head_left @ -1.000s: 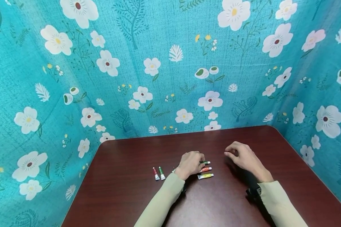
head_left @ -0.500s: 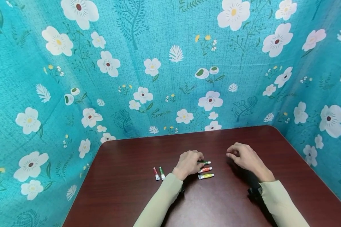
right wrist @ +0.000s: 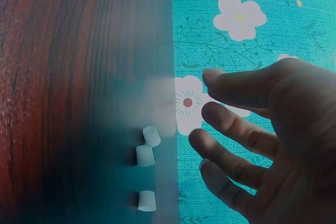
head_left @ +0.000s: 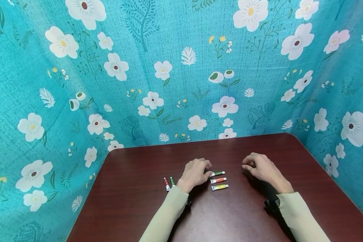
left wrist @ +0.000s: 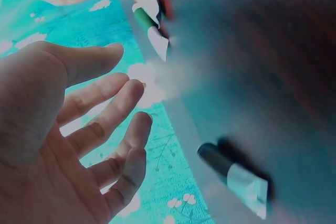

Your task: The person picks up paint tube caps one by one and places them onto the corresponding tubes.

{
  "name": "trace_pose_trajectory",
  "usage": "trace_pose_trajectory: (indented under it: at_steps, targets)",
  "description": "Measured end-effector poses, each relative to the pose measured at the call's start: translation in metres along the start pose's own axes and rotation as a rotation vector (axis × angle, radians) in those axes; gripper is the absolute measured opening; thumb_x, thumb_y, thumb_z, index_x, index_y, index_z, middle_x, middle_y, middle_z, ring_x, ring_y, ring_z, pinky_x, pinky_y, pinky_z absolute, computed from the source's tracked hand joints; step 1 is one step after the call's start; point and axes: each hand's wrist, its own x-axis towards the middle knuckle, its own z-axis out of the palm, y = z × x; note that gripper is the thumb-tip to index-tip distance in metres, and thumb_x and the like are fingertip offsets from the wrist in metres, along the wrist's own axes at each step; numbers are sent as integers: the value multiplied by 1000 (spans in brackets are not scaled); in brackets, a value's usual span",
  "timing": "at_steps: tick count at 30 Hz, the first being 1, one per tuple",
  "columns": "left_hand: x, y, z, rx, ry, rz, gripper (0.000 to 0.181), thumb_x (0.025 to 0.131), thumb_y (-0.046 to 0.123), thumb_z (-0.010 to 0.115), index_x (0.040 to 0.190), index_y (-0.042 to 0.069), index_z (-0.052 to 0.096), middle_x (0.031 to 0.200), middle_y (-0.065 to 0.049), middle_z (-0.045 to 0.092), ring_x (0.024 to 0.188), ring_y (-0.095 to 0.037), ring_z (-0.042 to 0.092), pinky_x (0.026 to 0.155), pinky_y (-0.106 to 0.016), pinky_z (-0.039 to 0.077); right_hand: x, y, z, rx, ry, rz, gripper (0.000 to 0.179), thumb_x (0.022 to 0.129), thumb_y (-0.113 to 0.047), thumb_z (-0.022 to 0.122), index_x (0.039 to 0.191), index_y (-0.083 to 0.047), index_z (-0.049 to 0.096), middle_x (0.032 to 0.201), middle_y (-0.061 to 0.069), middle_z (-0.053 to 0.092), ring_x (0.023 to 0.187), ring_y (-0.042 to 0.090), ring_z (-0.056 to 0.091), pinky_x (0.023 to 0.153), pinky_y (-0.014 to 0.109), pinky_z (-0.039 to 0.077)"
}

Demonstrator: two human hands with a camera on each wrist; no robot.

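In the head view my left hand (head_left: 195,173) hovers low over the table, its fingertips beside the crimped end of a green paint tube (head_left: 218,173). An orange paint tube (head_left: 218,180) and a yellow one (head_left: 220,187) lie parallel below it. The left wrist view shows the fingers loosely bent, with nothing between them. A black-and-white tube (left wrist: 233,181) lies close by, hidden behind the hand in the head view. Farther right, my right hand (head_left: 261,168) is held over the table, fingers relaxed and holding nothing. Small white caps (right wrist: 145,156) lie near it in the right wrist view.
To the left lie a red paint tube (head_left: 166,184) and a second green tube (head_left: 172,182), the latter partly covered by my left wrist. The dark red-brown table (head_left: 133,208) is bordered at the back and sides by a blue flowered curtain (head_left: 169,111).
My left hand has drawn back to the left from the right-hand tubes, uncovering more of the green and orange ones. It now overlaps the left green tube. My right hand has barely moved.
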Motion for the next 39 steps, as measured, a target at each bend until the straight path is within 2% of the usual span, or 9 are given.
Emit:
trace_pose_trajectory:
  at_steps: [6, 15, 24, 34, 39]
  targets:
    - [-8, -10, -10, -37, 35, -20, 24, 101, 29, 75, 121, 16, 79, 111, 2, 77, 97, -16, 72, 77, -32, 59, 1, 0, 2, -13, -12, 2, 8, 93, -12, 83, 101, -12, 80, 93, -1, 69, 81, 17, 59, 70, 35, 52]
    - [-16, -27, -24, -23, 53, -82, 25, 102, 32, 73, 121, 17, 79, 113, 1, 77, 96, -17, 70, 80, -35, 59, 2, -1, 1, -4, -34, 24, 9, 93, -11, 82, 102, -10, 80, 92, 0, 68, 80, 18, 58, 67, 34, 50]
    - [-27, -37, -20, -45, 47, -114, 26, 103, 33, 73, 123, 16, 78, 114, 1, 76, 98, -18, 71, 80, -35, 60, 1, 4, 0, -9, -62, 33, 11, 93, -12, 82, 103, -9, 80, 93, 1, 68, 82, 19, 60, 69, 36, 52]
    - [-42, -38, -18, -54, 42, -179, 28, 101, 31, 75, 122, 13, 79, 117, -4, 77, 94, -20, 73, 82, -39, 61, -1, 8, 3, 1, -116, 50, 12, 92, -10, 83, 103, -7, 80, 96, 5, 69, 84, 19, 64, 72, 44, 57]
    - [-47, -38, -18, -52, 13, -198, 25, 101, 32, 75, 119, 15, 79, 115, -3, 77, 96, -22, 73, 82, -40, 61, -3, 10, 3, -11, -121, 50, 12, 91, -7, 83, 103, -7, 80, 97, 6, 69, 85, 20, 64, 73, 45, 57]
